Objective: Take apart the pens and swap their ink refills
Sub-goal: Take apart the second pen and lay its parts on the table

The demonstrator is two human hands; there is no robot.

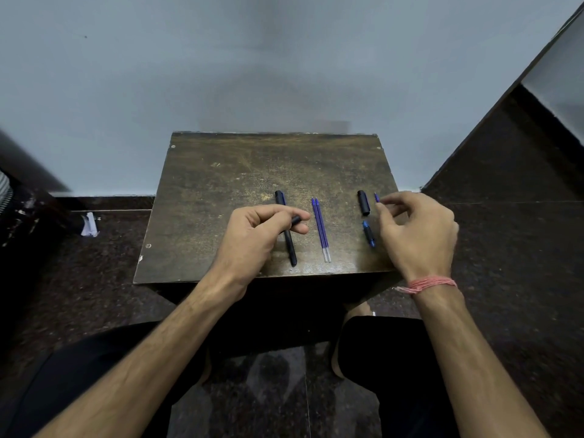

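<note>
I see a small wooden table [221,191] with the pen parts laid out on it. My left hand [252,238] is curled, with finger and thumb closed on a short black piece [296,220]; it hovers over a long black pen [286,230] lying on the table. Two blue refills [320,230] lie side by side at the centre, touching each other. To the right lie a black cap [363,202] and, nearer me, a blue-tipped section [369,233]. My right hand [417,232] pinches a thin blue tip [376,197] between its fingertips, just beside the cap. A pink thread band [429,284] circles the right wrist.
</note>
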